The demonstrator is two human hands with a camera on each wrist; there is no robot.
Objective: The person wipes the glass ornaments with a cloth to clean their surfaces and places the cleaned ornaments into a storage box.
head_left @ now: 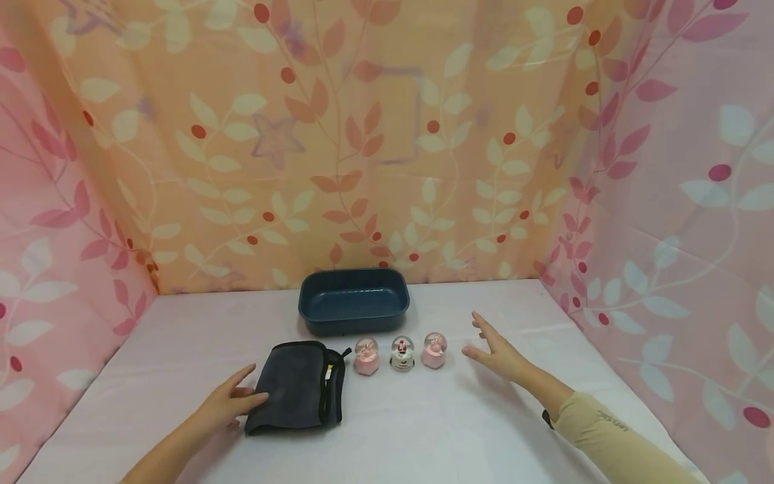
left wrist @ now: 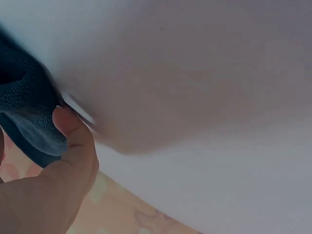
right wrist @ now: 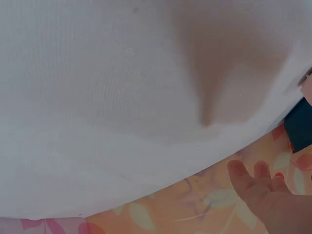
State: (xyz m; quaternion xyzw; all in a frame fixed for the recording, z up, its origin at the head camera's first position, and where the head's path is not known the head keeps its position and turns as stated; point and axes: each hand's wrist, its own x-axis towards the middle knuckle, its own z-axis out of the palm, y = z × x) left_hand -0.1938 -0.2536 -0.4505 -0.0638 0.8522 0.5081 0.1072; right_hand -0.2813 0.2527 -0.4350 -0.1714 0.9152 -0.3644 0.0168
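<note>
left wrist view, folded cloth (left wrist: 36,129): a soft, fleecy nap and a dark edge, a texture too fine to make out from my head.
left hand (left wrist: 63,175): my thumb touches the cloth's edge; whether my fingers pinch it, i cannot tell.
right wrist view, right hand (right wrist: 263,195): my fingers spread loosely, holding nothing; a corner of the blue dish (right wrist: 300,126) shows at the picture's edge.
head view, cloth's place: dark grey with black trim, it lies folded on the white table (head_left: 423,430), in front of the dish and left of three snow globes (head_left: 402,354).
snow globes: only this view shows all three whole, pink bases outside, a white one between, a red figure inside it.
small tag (head_left: 328,374): white and yellow, on the cloth's fold, too small to read.
beige sleeve (head_left: 623,437): dark lettering on my right arm, which i cannot read surely.
</note>
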